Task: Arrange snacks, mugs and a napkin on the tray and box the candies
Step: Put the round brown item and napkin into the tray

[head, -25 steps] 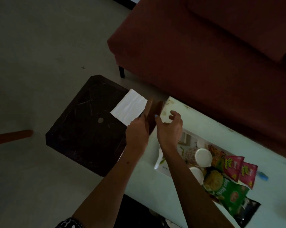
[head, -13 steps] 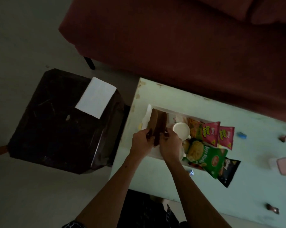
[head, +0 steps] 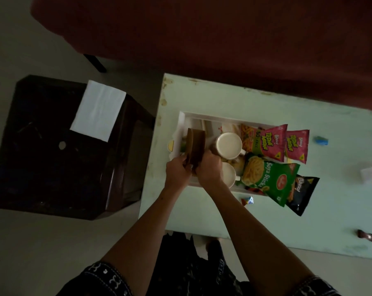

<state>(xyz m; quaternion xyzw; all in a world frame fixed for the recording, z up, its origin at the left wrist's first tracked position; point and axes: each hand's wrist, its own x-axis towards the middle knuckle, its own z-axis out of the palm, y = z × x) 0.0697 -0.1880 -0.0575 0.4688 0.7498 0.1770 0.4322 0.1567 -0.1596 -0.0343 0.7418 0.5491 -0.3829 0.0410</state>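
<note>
Beside the upper mug (head: pixel 228 145), my two pink packets (head: pixel 270 144) each read "Bingo! Tedhe Medhe"; the nearer one showed "50" and "FREE". Below them, the green packet (head: pixel 268 180) read "Soya Sticks", the black packet (head: pixel 302 194) "Bingo!".

Probably a dim home living room: a red sofa (head: pixel 202 39) behind a pale-green coffee table (head: pixel 266 103).

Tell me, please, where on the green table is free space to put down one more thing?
The table is bare between the tray and the sofa-side edge, and across the near side between the foil candy and the brown candy. The tray is crowded: two mugs, snack packets, and both hands holding a brown holder.
</note>
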